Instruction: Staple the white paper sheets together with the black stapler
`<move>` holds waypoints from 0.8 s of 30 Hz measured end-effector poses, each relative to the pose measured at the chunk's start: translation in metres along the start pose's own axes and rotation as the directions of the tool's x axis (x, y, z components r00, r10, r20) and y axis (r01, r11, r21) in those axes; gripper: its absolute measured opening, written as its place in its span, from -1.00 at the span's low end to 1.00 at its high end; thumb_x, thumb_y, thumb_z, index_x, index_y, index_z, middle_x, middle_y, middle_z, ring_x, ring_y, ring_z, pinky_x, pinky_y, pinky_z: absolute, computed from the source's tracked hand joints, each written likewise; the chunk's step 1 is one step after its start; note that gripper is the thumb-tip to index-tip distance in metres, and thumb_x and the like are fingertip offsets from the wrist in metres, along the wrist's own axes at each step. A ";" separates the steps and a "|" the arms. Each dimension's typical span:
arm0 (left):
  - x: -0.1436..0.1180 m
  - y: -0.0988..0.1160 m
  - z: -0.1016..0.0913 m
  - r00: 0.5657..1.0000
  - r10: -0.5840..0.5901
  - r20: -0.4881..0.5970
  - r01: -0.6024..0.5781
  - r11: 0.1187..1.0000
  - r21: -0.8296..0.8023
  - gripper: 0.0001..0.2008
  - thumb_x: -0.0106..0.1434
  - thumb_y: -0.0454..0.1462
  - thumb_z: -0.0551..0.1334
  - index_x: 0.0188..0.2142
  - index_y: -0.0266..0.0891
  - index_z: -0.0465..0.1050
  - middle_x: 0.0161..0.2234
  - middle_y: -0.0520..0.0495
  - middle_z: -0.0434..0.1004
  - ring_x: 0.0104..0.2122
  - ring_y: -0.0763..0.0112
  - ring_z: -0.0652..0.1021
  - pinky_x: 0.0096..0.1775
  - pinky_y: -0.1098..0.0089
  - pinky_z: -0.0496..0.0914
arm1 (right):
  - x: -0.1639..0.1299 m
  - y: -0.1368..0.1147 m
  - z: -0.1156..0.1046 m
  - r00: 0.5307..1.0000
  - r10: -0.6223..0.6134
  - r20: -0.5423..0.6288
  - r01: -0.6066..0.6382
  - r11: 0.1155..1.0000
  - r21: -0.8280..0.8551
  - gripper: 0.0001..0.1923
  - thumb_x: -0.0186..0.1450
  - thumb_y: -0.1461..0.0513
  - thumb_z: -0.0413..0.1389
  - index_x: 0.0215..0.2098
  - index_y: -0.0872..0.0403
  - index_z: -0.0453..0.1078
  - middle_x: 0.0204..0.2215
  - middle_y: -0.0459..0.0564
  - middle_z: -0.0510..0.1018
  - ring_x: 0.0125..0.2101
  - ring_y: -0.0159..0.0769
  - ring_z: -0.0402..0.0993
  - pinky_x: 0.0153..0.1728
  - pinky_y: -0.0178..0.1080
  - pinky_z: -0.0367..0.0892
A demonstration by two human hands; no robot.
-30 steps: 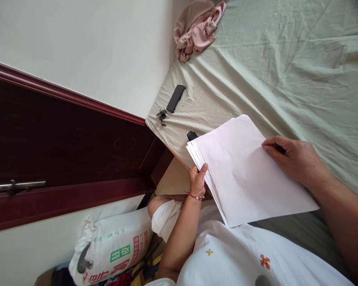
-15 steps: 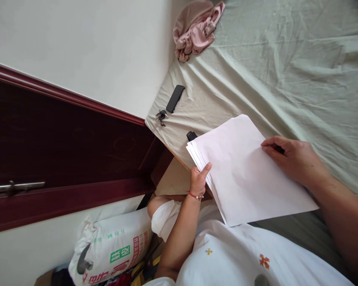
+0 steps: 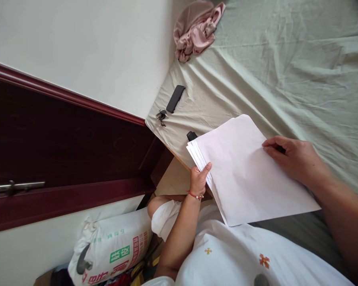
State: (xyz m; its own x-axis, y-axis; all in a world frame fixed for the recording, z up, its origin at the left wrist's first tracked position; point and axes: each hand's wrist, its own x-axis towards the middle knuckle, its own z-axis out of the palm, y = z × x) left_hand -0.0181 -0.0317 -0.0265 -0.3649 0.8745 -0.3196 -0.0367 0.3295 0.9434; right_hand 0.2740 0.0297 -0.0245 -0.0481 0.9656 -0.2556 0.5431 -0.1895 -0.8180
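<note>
The person held a stack of white paper sheets (image 3: pixel 244 174) with both hands, above the near edge of a bed covered with a pale green sheet (image 3: pixel 286 71). The left hand (image 3: pixel 199 180) was clamped on the left edge of the stack, the thumb lying on top of the sheets and the other fingers hidden under them. A red string bracelet (image 3: pixel 193 195) was around that wrist. The right hand (image 3: pixel 292 159) rested on the right side of the stack with its fingers bent together; the fingertips pressed on the top sheet, and I could not tell if they gripped the edge. The sheets were fanned slightly at the left edge.

A small black object (image 3: pixel 191 135) showed just beyond the far left corner of the stack, partly hidden by it. Farther to the left on the bed lay a black phone (image 3: pixel 176 98), and near it a bunch of keys (image 3: pixel 161 116). A crumpled pink cloth (image 3: pixel 197 29) lay at the far corner of the bed, against the white wall. On the floor at the near left stood a printed white sack (image 3: pixel 113 246), beside a dark red door (image 3: pixel 62 147).
</note>
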 end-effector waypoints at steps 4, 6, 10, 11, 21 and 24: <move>0.000 -0.001 0.000 1.000 -0.007 -0.005 0.007 1.000 -0.013 -0.55 0.01 -0.09 0.56 -0.15 -0.28 0.70 -0.05 -0.21 0.72 -0.03 0.09 0.68 0.12 0.16 0.47 | -0.001 -0.002 -0.002 1.000 -0.001 0.014 0.001 1.000 0.006 -0.68 0.20 -0.01 0.09 -0.27 -0.05 0.56 -0.46 -0.05 0.61 -0.47 -0.25 0.43 -0.36 -0.19 0.27; 0.000 -0.001 0.001 1.000 -0.007 -0.009 0.007 1.000 -0.021 -0.55 0.01 -0.09 0.57 -0.15 -0.28 0.70 -0.05 -0.21 0.72 -0.03 0.10 0.68 0.13 0.16 0.46 | -0.002 -0.003 -0.003 1.000 0.002 0.024 -0.002 1.000 0.013 -0.68 0.21 -0.02 0.09 -0.26 -0.04 0.57 -0.46 -0.04 0.61 -0.47 -0.25 0.42 -0.36 -0.18 0.27; -0.003 0.002 0.003 1.000 -0.014 -0.023 0.013 0.998 -0.066 -0.53 -0.01 -0.10 0.57 -0.14 -0.29 0.69 -0.07 -0.23 0.72 -0.01 0.08 0.67 0.15 0.16 0.45 | -0.001 -0.001 -0.001 1.000 -0.010 0.008 0.009 0.999 0.035 -0.67 0.19 -0.03 0.12 -0.24 -0.04 0.57 -0.43 -0.03 0.60 -0.44 -0.23 0.43 -0.34 -0.17 0.29; -0.003 0.003 0.003 0.999 -0.021 -0.031 0.018 0.996 -0.085 -0.53 -0.02 -0.11 0.58 -0.14 -0.30 0.69 -0.07 -0.22 0.73 -0.01 0.08 0.67 0.15 0.16 0.45 | -0.001 0.001 0.000 1.000 -0.025 0.000 0.025 0.999 0.039 -0.66 0.18 -0.04 0.13 -0.23 -0.04 0.58 -0.39 -0.02 0.60 -0.42 -0.23 0.44 -0.32 -0.17 0.29; -0.010 0.023 -0.004 0.966 -0.144 -0.215 0.064 0.938 -0.340 -0.55 -0.08 -0.19 0.58 -0.16 -0.26 0.65 -0.16 -0.14 0.75 -0.13 0.15 0.71 0.03 0.19 0.53 | 0.000 -0.001 -0.003 0.993 -0.110 0.033 0.108 0.992 0.067 -0.60 0.26 -0.09 0.08 -0.31 0.02 0.56 -0.57 -0.09 0.47 -0.56 -0.36 0.29 -0.48 -0.25 0.20; -0.010 0.034 -0.004 0.957 -0.172 -0.234 0.064 0.911 -0.408 -0.56 0.00 -0.19 0.53 -0.10 -0.23 0.63 -0.10 -0.13 0.73 -0.05 0.14 0.69 0.08 0.17 0.53 | -0.003 -0.005 -0.006 0.965 -0.084 0.249 0.040 0.983 0.177 -0.41 0.29 -0.26 0.00 -0.40 0.03 0.53 -0.64 -0.11 0.43 -0.63 -0.42 0.23 -0.58 -0.31 0.15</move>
State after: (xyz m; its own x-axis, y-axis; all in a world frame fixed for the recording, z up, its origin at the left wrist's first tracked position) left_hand -0.0194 -0.0309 0.0094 -0.5602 0.6972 -0.4473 -0.4359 0.2110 0.8749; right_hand 0.2762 0.0285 -0.0169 -0.3013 0.9031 -0.3060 0.3840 -0.1788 -0.9058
